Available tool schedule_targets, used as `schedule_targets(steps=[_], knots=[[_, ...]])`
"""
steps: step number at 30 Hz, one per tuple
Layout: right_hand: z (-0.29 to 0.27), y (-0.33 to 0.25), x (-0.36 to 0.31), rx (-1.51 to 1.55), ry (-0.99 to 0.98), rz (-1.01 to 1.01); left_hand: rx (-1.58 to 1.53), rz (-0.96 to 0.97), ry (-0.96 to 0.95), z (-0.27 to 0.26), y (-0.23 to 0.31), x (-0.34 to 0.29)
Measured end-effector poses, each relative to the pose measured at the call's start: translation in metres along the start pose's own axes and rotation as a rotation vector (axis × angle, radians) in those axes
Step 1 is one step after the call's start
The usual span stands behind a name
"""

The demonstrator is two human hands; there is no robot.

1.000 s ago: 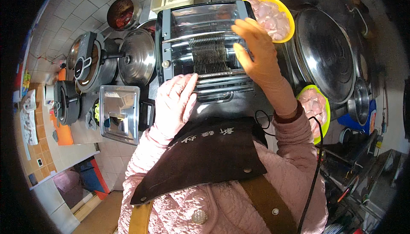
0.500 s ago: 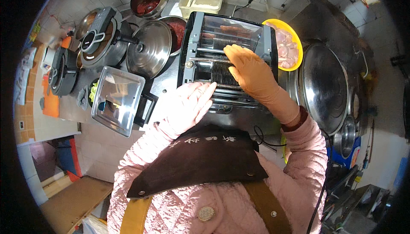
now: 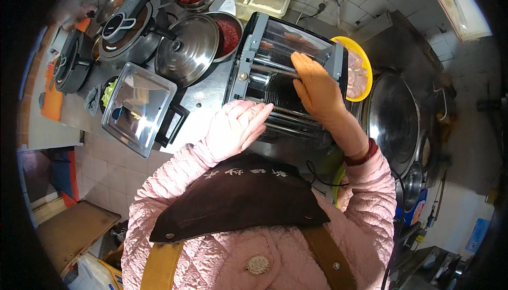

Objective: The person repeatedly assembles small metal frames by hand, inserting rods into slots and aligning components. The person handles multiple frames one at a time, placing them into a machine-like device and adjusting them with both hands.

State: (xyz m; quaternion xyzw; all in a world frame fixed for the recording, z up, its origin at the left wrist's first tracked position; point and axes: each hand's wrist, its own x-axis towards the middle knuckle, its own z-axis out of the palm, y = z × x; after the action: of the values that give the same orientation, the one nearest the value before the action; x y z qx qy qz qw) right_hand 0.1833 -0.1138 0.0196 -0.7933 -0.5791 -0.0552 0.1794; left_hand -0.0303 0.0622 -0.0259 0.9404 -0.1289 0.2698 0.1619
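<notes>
A countertop meat cutting machine (image 3: pixel 248 46) with rows of thin round blades, metal bars and a clear cover stands in front of me. Dark reddish-brown pieces (image 3: pixel 299 41) show through the cover. My right hand (image 3: pixel 316 86), in a tan glove, is stretched out over the bars and blades on the machine's right half, with nothing seen in it. Bright light falls on my left hand (image 3: pixel 238 123), which lies flat with fingers extended at the machine's near left edge. Whether either palm touches the metal is hidden from above.
Right of the machine sits a yellow bowl (image 3: pixel 365 86) of pale raw meat, beside a large round metal lid (image 3: pixel 392 123). To the left are a pot lid (image 3: pixel 185 60), a clear plastic bin (image 3: pixel 138 107) and dark cookers (image 3: pixel 132 38). A black cable (image 3: pixel 323 183) hangs at the counter edge.
The view has turned slightly, so the machine appears tilted clockwise. My right hand has shifted a little right and nearer relative to the machine; my left hand stays at its near left edge.
</notes>
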Motion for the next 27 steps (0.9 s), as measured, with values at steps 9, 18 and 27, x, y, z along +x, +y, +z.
schedule_targets(steps=[9,18,27], knots=[[0.004,-0.044,-0.041,-0.180,-0.033,-0.054,-0.020,-0.010,0.009,0.000,-0.001,-0.002],[0.010,-0.040,-0.043,0.105,0.039,-0.030,-0.033,-0.013,0.036,0.002,-0.002,-0.003],[0.013,-0.015,-0.018,-0.215,0.087,-0.028,-0.161,-0.084,-0.030,-0.004,-0.002,0.003]])
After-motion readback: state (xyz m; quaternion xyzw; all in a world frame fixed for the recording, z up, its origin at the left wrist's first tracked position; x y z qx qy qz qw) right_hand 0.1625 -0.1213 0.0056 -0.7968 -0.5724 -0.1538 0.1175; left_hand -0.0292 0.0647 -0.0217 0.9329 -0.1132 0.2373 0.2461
